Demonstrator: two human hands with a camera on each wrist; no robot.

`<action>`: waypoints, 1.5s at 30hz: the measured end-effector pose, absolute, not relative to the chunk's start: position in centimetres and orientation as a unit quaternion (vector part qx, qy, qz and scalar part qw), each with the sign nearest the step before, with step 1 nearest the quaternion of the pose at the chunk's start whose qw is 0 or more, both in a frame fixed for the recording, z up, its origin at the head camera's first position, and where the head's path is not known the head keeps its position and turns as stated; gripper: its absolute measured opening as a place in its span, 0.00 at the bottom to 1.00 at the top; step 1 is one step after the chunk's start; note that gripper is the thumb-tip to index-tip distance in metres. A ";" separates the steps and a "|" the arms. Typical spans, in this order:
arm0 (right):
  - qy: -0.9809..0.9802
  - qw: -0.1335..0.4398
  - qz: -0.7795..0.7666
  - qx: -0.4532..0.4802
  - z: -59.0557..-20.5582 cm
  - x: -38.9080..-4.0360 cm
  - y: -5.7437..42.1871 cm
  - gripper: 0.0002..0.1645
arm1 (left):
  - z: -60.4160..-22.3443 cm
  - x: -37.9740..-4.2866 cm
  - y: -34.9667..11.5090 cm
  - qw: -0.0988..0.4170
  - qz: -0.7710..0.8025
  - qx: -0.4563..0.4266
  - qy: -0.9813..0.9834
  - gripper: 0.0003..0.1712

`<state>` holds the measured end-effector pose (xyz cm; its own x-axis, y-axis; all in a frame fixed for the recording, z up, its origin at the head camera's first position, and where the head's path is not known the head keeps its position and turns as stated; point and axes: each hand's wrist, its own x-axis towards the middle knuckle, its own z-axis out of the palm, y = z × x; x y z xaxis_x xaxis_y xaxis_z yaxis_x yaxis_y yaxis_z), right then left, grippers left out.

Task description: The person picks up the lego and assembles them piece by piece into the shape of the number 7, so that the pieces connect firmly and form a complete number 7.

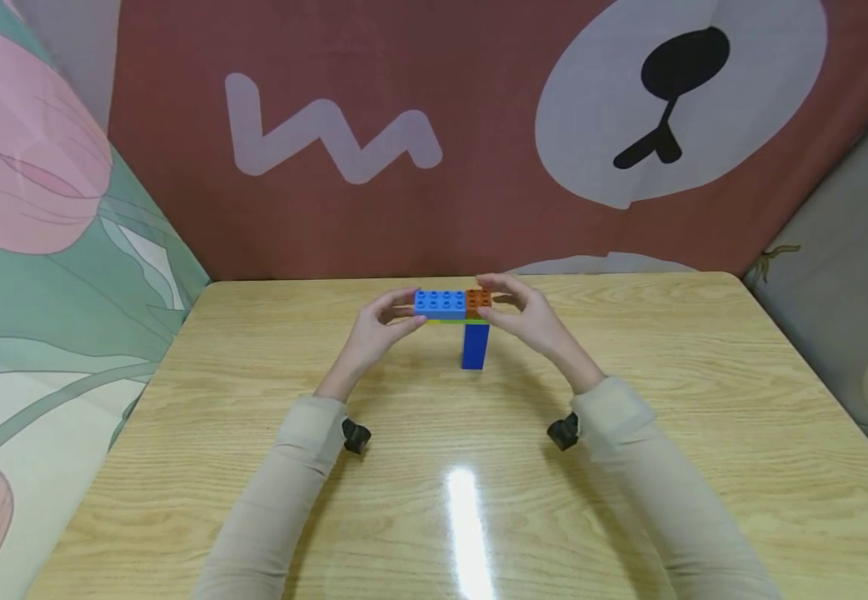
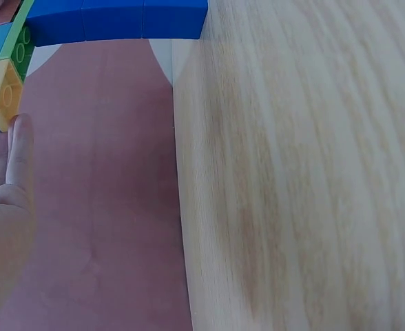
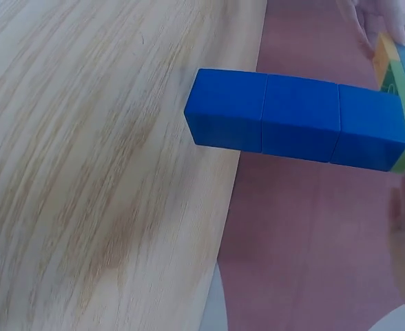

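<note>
A tower of toy building bricks stands on the wooden table. Its column is a stack of dark blue bricks [image 1: 475, 347], seen side-on in the right wrist view [image 3: 300, 118]. Across the column's top lies a green brick [image 2: 20, 45] with a yellow brick [image 2: 8, 93] beside it. Above these sit a long lighter blue brick [image 1: 440, 302] and, to its right, an orange-brown brick [image 1: 478, 302]. My left hand [image 1: 376, 327] pinches the left end of the top layer between thumb and fingers. Thumb and fingers of my right hand [image 1: 530, 321] grip the orange-brown brick's end.
The wooden table [image 1: 254, 350] runs back to a reddish-brown cloth [image 1: 344, 225] with a cartoon print. Patterned fabric [image 1: 37, 333] hangs at the left. A small black device [image 1: 356, 436] sits at the left cuff and another [image 1: 563, 432] at the right.
</note>
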<state>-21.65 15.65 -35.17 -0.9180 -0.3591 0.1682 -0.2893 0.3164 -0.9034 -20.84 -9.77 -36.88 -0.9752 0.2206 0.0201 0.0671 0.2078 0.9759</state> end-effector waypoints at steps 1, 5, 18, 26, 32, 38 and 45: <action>0.813 0.009 -0.544 -0.206 -35.2 -21.6 15.6 0.28 | -36.9 -20.8 -9.8 0.061 0.622 0.093 0.775 0.29; 0.826 -0.093 -0.497 -0.247 -35.4 -21.3 15.5 0.24 | -36.8 -20.8 -9.7 0.062 0.620 0.097 0.776 0.30; 0.816 -0.205 -0.419 -0.342 -35.9 -21.0 15.4 0.17 | -36.9 -20.7 -9.3 -0.005 0.587 0.148 0.796 0.32; 0.813 -0.218 -0.415 -0.345 -36.1 -21.1 15.3 0.16 | -36.7 -20.2 -7.8 -0.332 0.242 0.332 0.849 0.32; 0.803 -0.244 -0.411 -0.355 -36.3 -21.1 15.2 0.17 | -36.7 -20.2 -6.8 -0.374 0.064 0.380 0.843 0.31; 0.802 -0.280 -0.376 -0.370 -36.8 -21.1 15.3 0.19 | -36.5 -19.9 -6.5 -0.361 0.037 0.371 0.855 0.26; 0.810 -0.301 -0.319 -0.389 -37.1 -20.8 15.6 0.23 | -36.3 -19.7 -6.4 -0.348 0.034 0.371 0.861 0.26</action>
<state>-20.80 15.61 -37.07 -0.5163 -0.4380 0.7359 -0.8221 0.4941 -0.2827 -19.69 -6.43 -36.33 -0.4833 0.6145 0.6235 0.6611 0.7231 -0.2001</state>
